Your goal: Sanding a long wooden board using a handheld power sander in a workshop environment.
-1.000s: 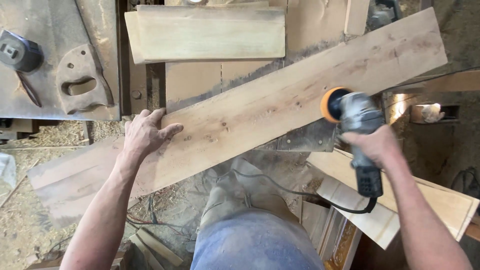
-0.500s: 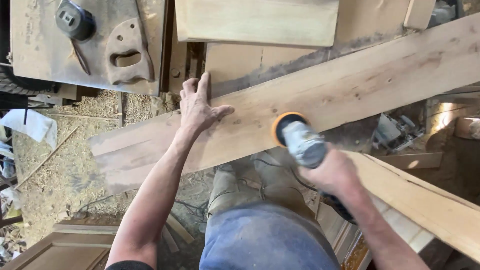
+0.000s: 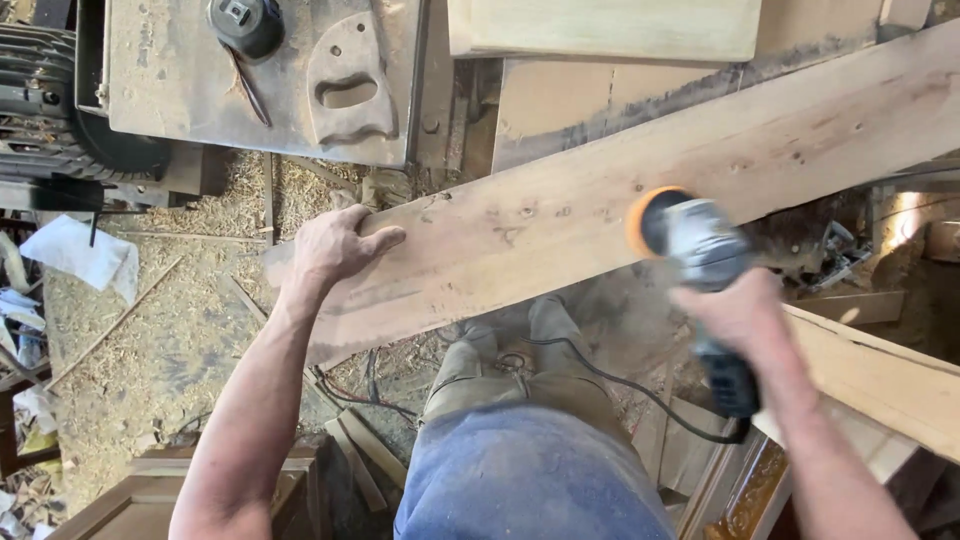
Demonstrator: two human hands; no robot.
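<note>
A long pale wooden plank (image 3: 620, 190) runs diagonally from lower left to upper right. My left hand (image 3: 335, 245) lies flat on its left end, fingers over the far edge. My right hand (image 3: 735, 310) grips a grey corded power sander (image 3: 695, 245) with an orange pad, pressed against the plank's near edge. Dust hangs below the pad. The sander's black cord (image 3: 640, 395) loops down past my legs.
A dusty metal machine table (image 3: 180, 90) at upper left carries a wooden saw-shaped handle (image 3: 350, 85) and a round black object (image 3: 245, 25). More boards lie at the top (image 3: 610, 28) and at the right (image 3: 880, 375). Sawdust covers the floor (image 3: 150, 330).
The view shifted. My left hand slid toward the plank's left end. The sander moved right along the near edge, from beside my left hand to farther away.
</note>
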